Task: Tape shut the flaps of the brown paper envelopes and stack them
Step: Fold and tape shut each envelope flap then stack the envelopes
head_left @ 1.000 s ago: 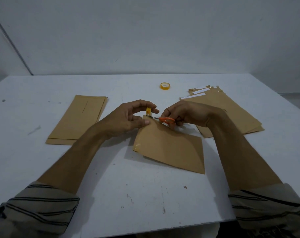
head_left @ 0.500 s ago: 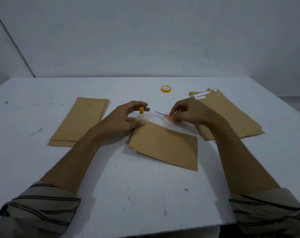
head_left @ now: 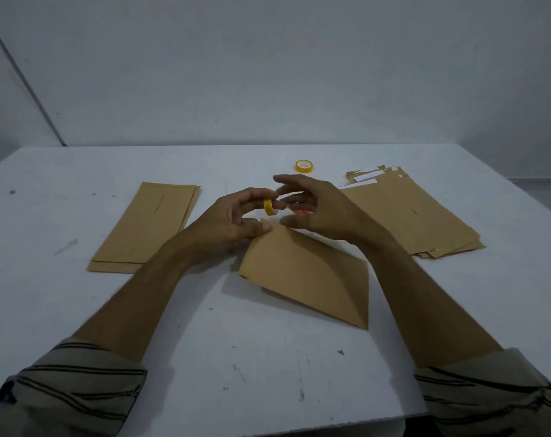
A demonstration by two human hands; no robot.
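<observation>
readable text: none | white strips (head_left: 367, 176) on envelope pile (head_left: 409, 216), right of the desk tape roll (head_left: 304, 166): blank or too small to tell | desk tape roll: no legible print | small yellow roll (head_left: 268, 206) in left hand (head_left: 233, 222) grip, nearer than the desk tape roll: markings blurred, unreadable

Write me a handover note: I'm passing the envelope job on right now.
Left hand: pinches a small tape roll, thumb pressing the middle envelope near its top corner.
Right hand: open, fingers spread beside the roll, apparently holding nothing; orange scissors show just behind it.
Spare roll lies farther back on the table.
Done: neat left stack, seemingly sealed.
Left: finish the middle envelope (its flap is hidden by the hands), add it to the left stack, then work through the right pile, whose flaps show white strips.
</observation>
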